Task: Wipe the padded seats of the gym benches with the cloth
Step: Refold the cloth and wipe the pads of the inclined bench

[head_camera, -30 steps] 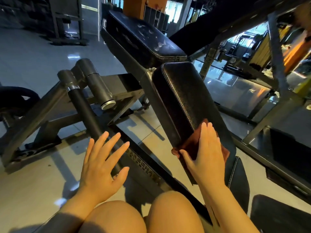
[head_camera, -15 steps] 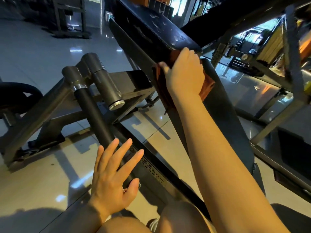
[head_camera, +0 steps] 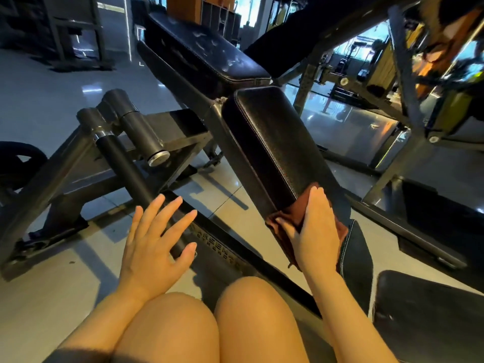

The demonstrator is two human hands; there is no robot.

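Observation:
A long black padded seat slopes down toward me in the middle of the head view. At its near end my right hand presses a reddish-brown cloth flat on the pad, fingers straight and thumb along the cloth's left edge. Most of the cloth is hidden under the hand. My left hand hovers with fingers spread over the black frame bar, holding nothing. A second, scuffed black pad lies beyond the first.
A dark steel frame with round weight pegs stands to the left on the pale tiled floor. A black weight plate sits at the far left. Another black pad is at the lower right. Machine uprights cross the right side. My knees fill the bottom.
My right hand has slid the cloth from the top end of the sloping pad back down to its near end. My left hand stays spread above the frame bar.

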